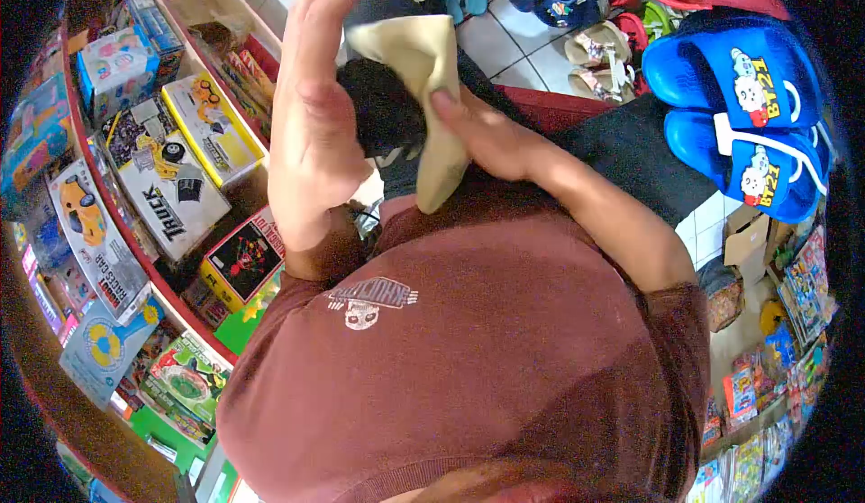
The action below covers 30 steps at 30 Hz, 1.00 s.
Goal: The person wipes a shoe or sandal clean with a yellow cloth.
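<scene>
My left hand (322,116) is raised on the left with its fingers stretched upward, and nothing shows in its grasp. My right hand (491,138) grips a beige cloth (439,80), the thumb pressed on its near face. The cloth is folded over and hangs down toward my shirt. Between the cloth and my left hand is a dark, fuzzy-looking thing (383,107); its kind I cannot make out. My right fingers are mostly hidden behind the cloth.
Boxed toys, among them a truck box (167,174) and a yellow box (213,126), fill shelves on the left. Blue slippers (743,111) hang at upper right. More sandals (599,57) hang beyond, above white floor tiles (500,39). Packaged goods (743,395) stand at lower right.
</scene>
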Each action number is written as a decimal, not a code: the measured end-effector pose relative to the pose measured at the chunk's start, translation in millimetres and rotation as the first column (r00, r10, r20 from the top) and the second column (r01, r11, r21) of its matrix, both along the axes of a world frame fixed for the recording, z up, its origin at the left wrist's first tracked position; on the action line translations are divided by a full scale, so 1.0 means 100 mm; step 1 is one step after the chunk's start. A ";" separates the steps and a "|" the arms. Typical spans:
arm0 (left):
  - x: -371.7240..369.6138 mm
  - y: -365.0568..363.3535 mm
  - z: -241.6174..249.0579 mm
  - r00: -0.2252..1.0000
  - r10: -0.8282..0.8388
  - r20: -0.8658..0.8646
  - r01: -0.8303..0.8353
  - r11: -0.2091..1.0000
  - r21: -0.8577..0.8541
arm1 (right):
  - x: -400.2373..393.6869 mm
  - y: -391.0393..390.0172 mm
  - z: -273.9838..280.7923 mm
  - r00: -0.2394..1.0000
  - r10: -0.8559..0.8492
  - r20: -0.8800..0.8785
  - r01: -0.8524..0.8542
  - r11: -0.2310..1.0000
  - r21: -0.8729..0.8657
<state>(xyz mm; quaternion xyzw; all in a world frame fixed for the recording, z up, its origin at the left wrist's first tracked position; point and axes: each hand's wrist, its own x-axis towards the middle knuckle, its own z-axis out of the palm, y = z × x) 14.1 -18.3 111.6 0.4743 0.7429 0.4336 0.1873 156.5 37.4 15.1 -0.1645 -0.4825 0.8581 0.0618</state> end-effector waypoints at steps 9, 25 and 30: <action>-0.09 0.01 -0.02 0.992 -0.048 0.121 0.048 0.999 0.001 | -0.11 0.16 0.43 0.895 0.046 -0.443 0.307 0.656 0.689; -0.15 0.01 0.07 0.988 -0.153 0.003 0.153 0.988 -0.031 | -0.10 0.05 -0.11 0.991 -0.020 -0.135 0.076 0.905 0.418; -0.24 -0.01 -0.03 0.983 -0.185 -0.006 0.185 0.979 0.081 | -0.06 0.11 -0.31 0.976 0.133 0.175 -0.189 0.912 0.364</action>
